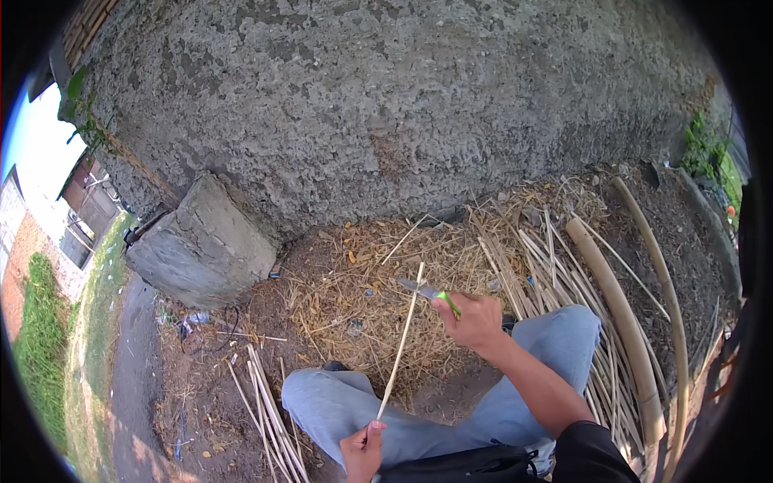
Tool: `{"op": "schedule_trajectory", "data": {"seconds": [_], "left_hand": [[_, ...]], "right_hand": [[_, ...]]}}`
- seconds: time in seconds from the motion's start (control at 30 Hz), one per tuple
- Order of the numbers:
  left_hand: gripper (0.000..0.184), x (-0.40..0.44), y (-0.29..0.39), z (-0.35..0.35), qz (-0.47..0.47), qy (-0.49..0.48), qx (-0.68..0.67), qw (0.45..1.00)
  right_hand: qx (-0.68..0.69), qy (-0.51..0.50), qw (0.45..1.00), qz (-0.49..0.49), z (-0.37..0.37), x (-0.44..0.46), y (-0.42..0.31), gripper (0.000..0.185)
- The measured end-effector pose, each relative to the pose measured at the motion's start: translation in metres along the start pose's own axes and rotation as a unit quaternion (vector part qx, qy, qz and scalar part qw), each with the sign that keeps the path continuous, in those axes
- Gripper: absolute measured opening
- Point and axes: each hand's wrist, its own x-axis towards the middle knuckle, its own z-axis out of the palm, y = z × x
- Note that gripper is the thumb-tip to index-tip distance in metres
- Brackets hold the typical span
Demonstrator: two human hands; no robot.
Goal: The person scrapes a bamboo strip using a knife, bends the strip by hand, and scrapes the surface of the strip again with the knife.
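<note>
While my left hand (361, 452) is clasping the stick (400, 350) above my legs (431, 439), my right hand (473, 322) is gripping the knife (425, 291) beyond them; I'm risking a slip if the unbraced stick is flexing.

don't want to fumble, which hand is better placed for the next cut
Likely the right hand: it holds the green-handled metal knife, its blade near the far end of the thin, pale bamboo strip. The left hand grips it nearer the body.
</note>
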Motion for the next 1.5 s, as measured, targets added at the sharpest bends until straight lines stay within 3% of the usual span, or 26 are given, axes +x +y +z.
{"op": "schedule_trajectory", "data": {"seconds": [0.13, 0.23, 0.27, 0.4, 0.47, 0.5, 0.57, 0.6, 0.67, 0.83, 0.9, 0.93, 1.0, 1.2, 1.27, 1.3, 1.37, 1.5], "left_hand": [[0.037, 0.000, -0.001, 0.002, -0.053, -0.003, 0.004, 0.999], [0.036, -0.004, -0.002, 0.002, -0.047, 0.001, -0.032, 0.998], [0.036, -0.007, -0.002, 0.001, -0.051, -0.015, -0.015, 0.998], [0.035, -0.006, -0.003, -0.001, -0.064, -0.019, 0.028, 0.997], [0.034, -0.004, -0.017, 0.003, -0.045, -0.005, 0.006, 0.999], [0.034, -0.006, -0.022, 0.005, -0.042, 0.004, -0.012, 0.999], [0.035, -0.011, -0.015, 0.003, -0.043, -0.017, 0.006, 0.999], [0.036, -0.014, -0.010, -0.001, -0.038, -0.035, 0.024, 0.998], [0.036, -0.018, 0.002, -0.005, -0.036, -0.021, 0.032, 0.999], [0.038, -0.002, -0.006, -0.008, -0.073, 0.011, 0.042, 0.996], [0.039, 0.008, -0.006, -0.009, -0.020, -0.017, -0.011, 1.000], [0.039, 0.011, -0.008, -0.006, -0.025, -0.017, -0.009, 1.000], [0.042, 0.020, -0.007, -0.001, -0.045, -0.033, -0.138, 0.989], [0.042, 0.025, 0.001, 0.000, -0.082, -0.077, -0.183, 0.977], [0.041, 0.026, 0.007, 0.003, -0.090, -0.081, -0.197, 0.973], [0.040, 0.026, 0.012, 0.004, -0.099, -0.085, -0.212, 0.969], [0.040, 0.025, 0.018, 0.007, -0.102, -0.088, -0.209, 0.968], [0.039, 0.030, 0.020, 0.009, -0.135, -0.107, -0.211, 0.962]], "right_hand": [[0.025, -0.098, 0.994, -0.039, -0.002, -0.014, -0.010, 0.029], [0.024, -0.061, 0.996, -0.057, -0.003, -0.018, -0.016, 0.030], [0.002, -0.075, 0.997, 0.025, -0.004, -0.008, -0.004, 0.031], [-0.013, -0.050, 0.998, 0.042, 0.002, -0.004, 0.000, 0.033], [0.023, -0.082, 0.994, -0.070, 0.002, -0.022, -0.015, 0.034], [0.021, -0.082, 0.994, -0.070, 0.005, -0.018, -0.008, 0.034], [-0.007, -0.085, 0.996, 0.025, 0.010, -0.009, 0.014, 0.037], [-0.035, -0.149, 0.979, 0.137, 0.000, 0.008, 0.026, 0.042], [-0.090, -0.095, 0.974, 0.184, 0.014, 0.014, 0.066, 0.049], [-0.017, -0.134, 0.958, 0.255, -0.004, 0.018, 0.022, 0.051], [0.016, -0.141, 0.953, 0.267, -0.005, 0.010, 0.016, 0.051], [0.034, -0.127, 0.957, 0.260, -0.005, 0.006, 0.015, 0.050], [0.055, -0.111, 0.960, 0.252, -0.004, 0.003, 0.015, 0.050], [0.183, -0.047, 0.959, 0.214, -0.005, -0.009, -0.001, 0.040], [0.221, -0.072, 0.966, 0.112, -0.004, -0.020, -0.011, 0.031], [0.222, -0.069, 0.966, 0.113, -0.002, -0.027, -0.017, 0.031], [0.219, -0.079, 0.972, -0.032, -0.001, -0.038, -0.028, 0.025], [0.178, -0.131, 0.969, -0.111, -0.009, -0.044, -0.034, 0.024]]}}
